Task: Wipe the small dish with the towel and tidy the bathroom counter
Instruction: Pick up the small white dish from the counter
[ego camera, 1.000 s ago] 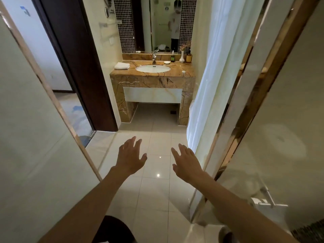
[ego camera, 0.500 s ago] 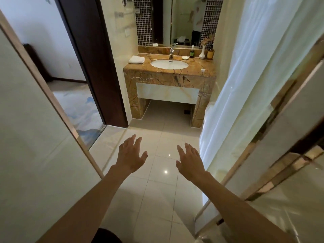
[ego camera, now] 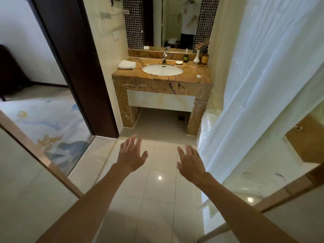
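Both the left hand and right hand are hanging spread and empty, since the folded white towel and small white dish are lying well beyond them, flanking the white oval sink

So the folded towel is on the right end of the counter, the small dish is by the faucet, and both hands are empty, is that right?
Not quite. The head view shows the folded towel on the left end of the counter, not the right. The rest holds: the small dish sits just right of the faucet, and the left hand and right hand are both open and empty.
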